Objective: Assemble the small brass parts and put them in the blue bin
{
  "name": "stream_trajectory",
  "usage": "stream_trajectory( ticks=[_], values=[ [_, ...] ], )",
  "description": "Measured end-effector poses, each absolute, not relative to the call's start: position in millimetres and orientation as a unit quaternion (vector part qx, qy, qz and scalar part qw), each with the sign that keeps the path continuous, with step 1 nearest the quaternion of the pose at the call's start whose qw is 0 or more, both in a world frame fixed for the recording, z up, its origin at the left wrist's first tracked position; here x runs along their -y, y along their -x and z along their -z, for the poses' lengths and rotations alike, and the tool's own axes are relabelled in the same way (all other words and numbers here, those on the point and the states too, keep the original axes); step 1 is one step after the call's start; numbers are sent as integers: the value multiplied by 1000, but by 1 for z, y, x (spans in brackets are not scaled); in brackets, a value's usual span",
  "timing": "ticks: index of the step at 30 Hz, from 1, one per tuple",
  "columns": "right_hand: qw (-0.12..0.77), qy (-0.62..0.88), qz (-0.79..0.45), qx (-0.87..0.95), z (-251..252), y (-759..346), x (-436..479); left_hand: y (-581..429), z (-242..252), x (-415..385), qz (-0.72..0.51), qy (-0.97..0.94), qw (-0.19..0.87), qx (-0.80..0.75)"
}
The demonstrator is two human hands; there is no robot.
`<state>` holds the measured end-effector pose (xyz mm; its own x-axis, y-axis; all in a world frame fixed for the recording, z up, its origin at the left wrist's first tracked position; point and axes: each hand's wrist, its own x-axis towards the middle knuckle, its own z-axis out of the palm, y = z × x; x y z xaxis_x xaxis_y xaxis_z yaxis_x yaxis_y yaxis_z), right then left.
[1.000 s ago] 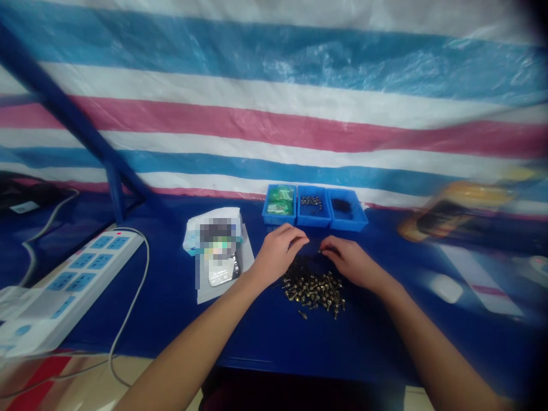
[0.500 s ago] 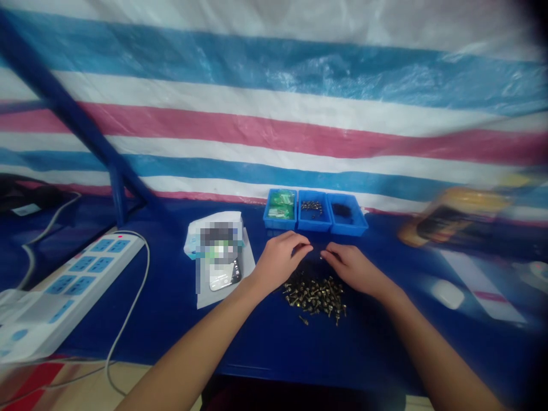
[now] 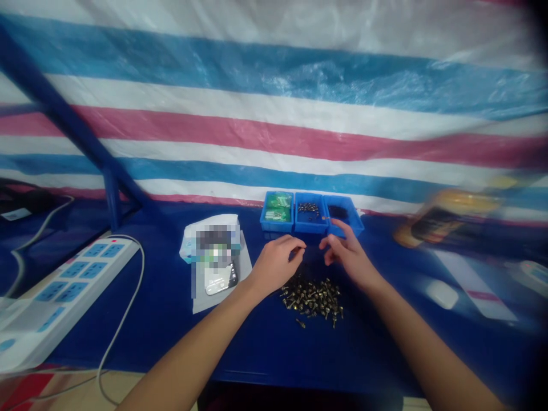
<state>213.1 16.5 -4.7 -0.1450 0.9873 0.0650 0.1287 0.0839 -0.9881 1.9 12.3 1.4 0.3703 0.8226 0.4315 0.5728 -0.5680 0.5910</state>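
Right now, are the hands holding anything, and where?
Cannot tell: the left hand and right hand curl just beyond a loose pile of small brass screws; anything pinched would be too small.

Left hand [image 3: 276,265] curled, fingertips near the right hand [image 3: 349,257], anything held hidden. Right fingers [image 3: 338,240] spread, tips at the front rim of a blue bin [image 3: 353,227]. Just below the fingers, brass screws [image 3: 311,299] in a loose pile on a blue table [image 3: 265,354]. Beyond the fingers, two more bins: green packets [image 3: 277,207] and dark screws [image 3: 309,209]. Left of the fingers, a blurred phone [image 3: 220,279]; further left, a power strip [image 3: 72,285]. Right of the fingers, a mouse [image 3: 442,294].
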Motion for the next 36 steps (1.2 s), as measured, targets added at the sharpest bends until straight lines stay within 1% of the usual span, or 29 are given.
stream_trajectory(
  ticks=[1, 3, 9, 15, 20, 23, 25, 26, 29, 31, 33, 36],
  values=[
    [453, 471, -490, 577, 6, -212, -17, -2, -2, -12, -358, -810, 173, -431],
    [432, 468, -490, 596, 8, -212, -18, -1, -2, -13, -357, -810, 174, -432],
    [360, 462, -436, 683, 6, -211, -12, -4, -4, -11, -362, -811, 209, -410],
    [343, 471, -397, 710, 3, -206, -8, -6, -6, -8, -369, -798, 253, -403],
    [335, 463, -432, 697, 0, -208, -9, -8, -5, -7, -383, -773, 294, -412],
    [325, 475, -455, 679, 1, -213, -13, -8, -5, -8, -388, -761, 297, -427],
    [331, 490, -465, 659, 3, -217, -17, -8, -4, -9, -384, -762, 285, -436],
    [350, 495, -473, 639, 4, -219, -18, -7, -4, -9, -382, -764, 279, -439],
    [459, 499, -493, 545, 6, -224, -23, -7, -2, -10, -375, -773, 268, -435],
    [498, 505, -490, 506, 8, -227, -25, -7, -1, -10, -370, -779, 264, -431],
    [479, 525, -470, 524, 9, -230, -26, -6, 1, -11, -360, -783, 254, -439],
    [412, 543, -388, 620, 12, -231, -26, -3, 4, -13, -331, -790, 225, -464]
  ],
)
